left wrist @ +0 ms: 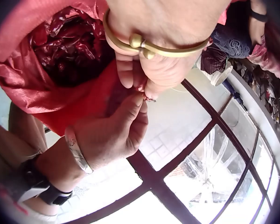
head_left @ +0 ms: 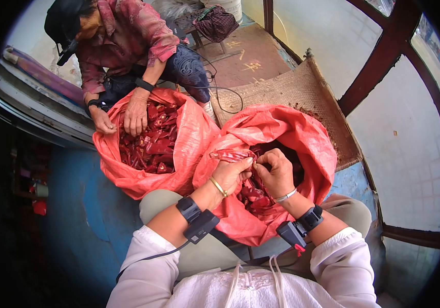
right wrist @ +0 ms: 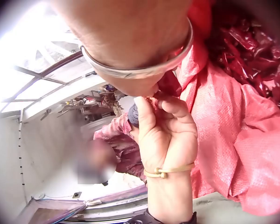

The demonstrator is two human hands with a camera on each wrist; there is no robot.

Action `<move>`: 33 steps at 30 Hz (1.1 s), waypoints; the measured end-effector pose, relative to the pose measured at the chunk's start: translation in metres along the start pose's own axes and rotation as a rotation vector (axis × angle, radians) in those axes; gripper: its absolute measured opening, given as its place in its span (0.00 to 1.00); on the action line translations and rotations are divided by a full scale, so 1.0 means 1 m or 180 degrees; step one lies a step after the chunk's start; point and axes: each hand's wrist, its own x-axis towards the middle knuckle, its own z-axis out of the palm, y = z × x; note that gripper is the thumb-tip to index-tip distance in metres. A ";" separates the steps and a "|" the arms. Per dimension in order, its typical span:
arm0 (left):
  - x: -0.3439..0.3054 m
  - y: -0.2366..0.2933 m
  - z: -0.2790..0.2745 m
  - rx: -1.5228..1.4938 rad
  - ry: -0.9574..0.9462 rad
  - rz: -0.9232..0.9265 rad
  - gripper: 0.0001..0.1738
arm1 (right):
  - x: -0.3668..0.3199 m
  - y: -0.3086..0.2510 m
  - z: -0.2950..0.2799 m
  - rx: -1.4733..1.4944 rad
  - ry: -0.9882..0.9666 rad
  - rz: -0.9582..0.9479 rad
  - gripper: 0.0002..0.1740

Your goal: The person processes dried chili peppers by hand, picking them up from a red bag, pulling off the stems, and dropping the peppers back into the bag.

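Observation:
A dried red chili pepper (head_left: 228, 155) is held in my left hand (head_left: 231, 176), its long wrinkled body lying along the fingers above the open sack. My right hand (head_left: 275, 171) meets the left at the pepper's end, thumb and forefinger pinching there. In the left wrist view, the tips of the right hand (left wrist: 109, 135) close on a small reddish bit beside the left thumb. The right wrist view shows the left palm (right wrist: 170, 135) turned up, with the pepper mostly hidden. Beneath both hands, a red woven sack (head_left: 302, 128) contains dark red chilies (head_left: 256, 197).
Another red sack (head_left: 191, 128) full of chilies (head_left: 153, 141) stands to the left, where a seated person (head_left: 127, 41) has both hands over it. A woven mat (head_left: 281, 92) lies behind. Framed window panels (head_left: 405, 133) rise at the right. A cable (head_left: 238, 95) crosses the floor.

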 end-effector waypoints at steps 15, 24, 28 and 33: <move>-0.001 0.001 -0.002 0.0156 -0.0095 -0.0009 0.03 | 0.002 -0.003 -0.005 -0.0262 -0.0139 -0.0862 0.08; -0.007 -0.002 0.000 0.0326 0.0350 0.0146 0.02 | 0.002 0.000 0.005 -0.0504 -0.0208 -0.1020 0.09; -0.008 -0.002 0.005 0.0695 0.0467 0.0355 0.01 | 0.002 -0.002 0.005 -0.0396 -0.0166 -0.0984 0.09; -0.006 0.001 0.009 0.0630 0.0298 0.0579 0.01 | 0.005 -0.005 0.007 -0.0061 0.0034 -0.0699 0.06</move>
